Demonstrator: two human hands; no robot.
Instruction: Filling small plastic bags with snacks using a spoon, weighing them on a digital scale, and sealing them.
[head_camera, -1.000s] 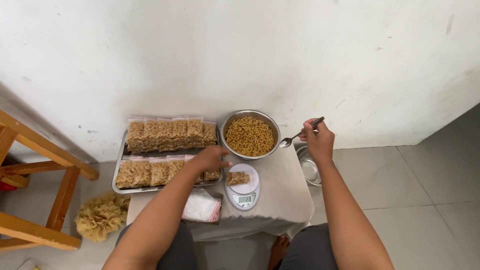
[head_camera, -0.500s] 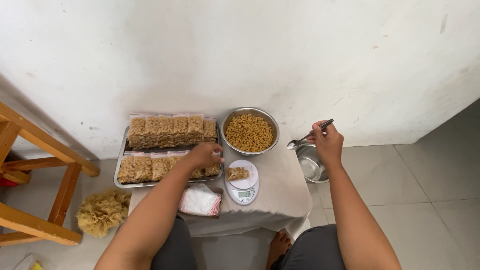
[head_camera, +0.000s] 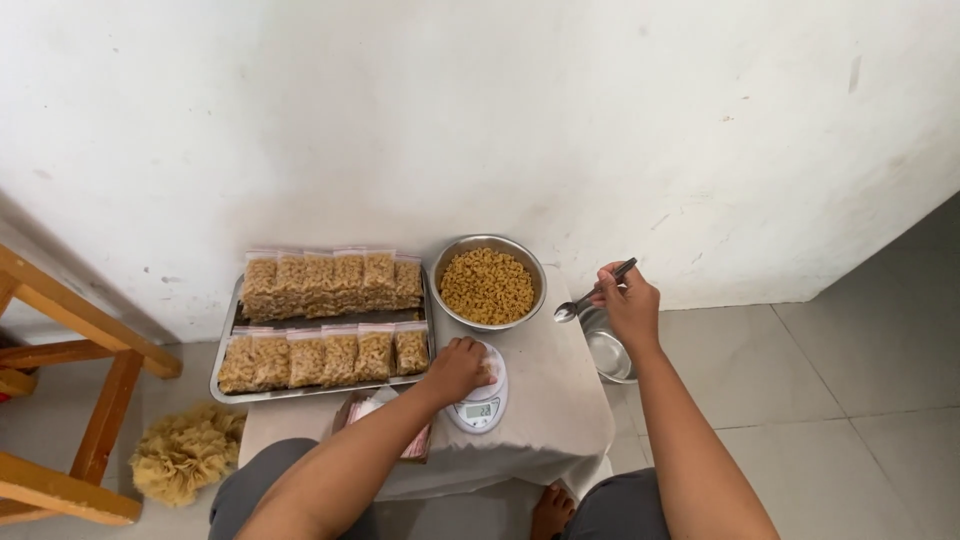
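Observation:
My left hand (head_camera: 458, 366) lies on the plate of a small white digital scale (head_camera: 481, 410), fingers curled over the little bag of pasta there, which is mostly hidden. My right hand (head_camera: 630, 305) holds a metal spoon (head_camera: 590, 298) by the handle, its empty bowl pointing left, just off the table's right edge. A steel bowl (head_camera: 441, 272) full of curled yellow pasta stands between the hands, against the wall.
A steel tray (head_camera: 322, 388) carries two rows of filled clear bags of pasta. A stack of empty bags (head_camera: 368, 408) lies by the scale on the cloth-covered table (head_camera: 560, 400). An empty steel bowl (head_camera: 610, 352) sits lower right, a wooden frame (head_camera: 60, 360) and a yellow frilly heap (head_camera: 185, 455) at left.
My left hand has moved from the tray's edge right and down onto the scale's plate, covering the small bag. My right hand with the spoon has stayed beside the bowl.

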